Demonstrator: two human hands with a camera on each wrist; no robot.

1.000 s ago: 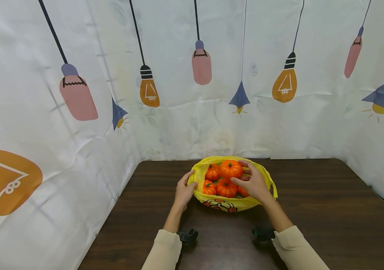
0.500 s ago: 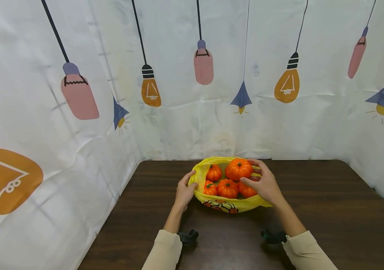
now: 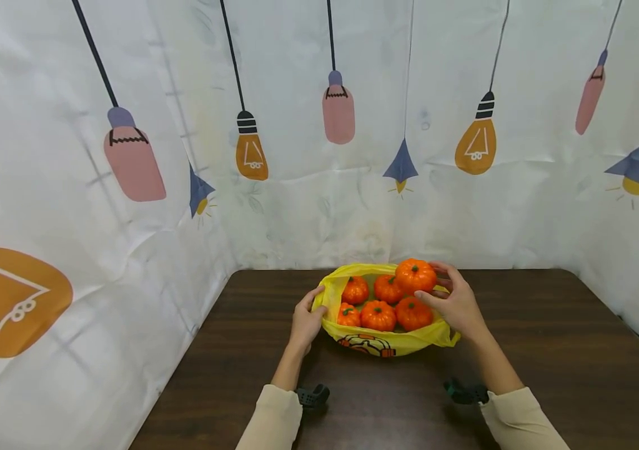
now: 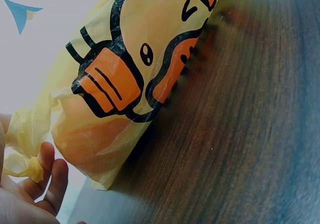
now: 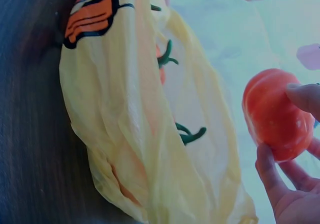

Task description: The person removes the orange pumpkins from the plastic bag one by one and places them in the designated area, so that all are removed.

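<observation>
A yellow plastic bag point(image 3: 415, 341) with a printed cartoon lies on the table, its mouth spread wide. My left hand point(image 3: 305, 321) pinches the bag's left rim; in the left wrist view its fingers point(image 4: 59, 181) curl by the bunched plastic. Thumb and fingers of my right hand point(image 3: 458, 306) grip a small ribbed orange pumpkin point(image 3: 415, 275) above the bag's right side. The right wrist view has this pumpkin point(image 5: 272, 116) raised apart from the bag. Several more pumpkins point(image 3: 378, 315) with green stems sit inside the bag.
The dark wooden table point(image 3: 555, 350) extends on both sides of the bag. Behind and to the left hangs a white sheet point(image 3: 291, 219) printed with lamps. Dark wrist bands point(image 3: 313, 395) sit near the cuffs of both light sleeves.
My right hand has lifted the pumpkin up and to the right, uncovering another pumpkin behind. The bag's right rim has shifted. My left hand keeps its place on the rim.
</observation>
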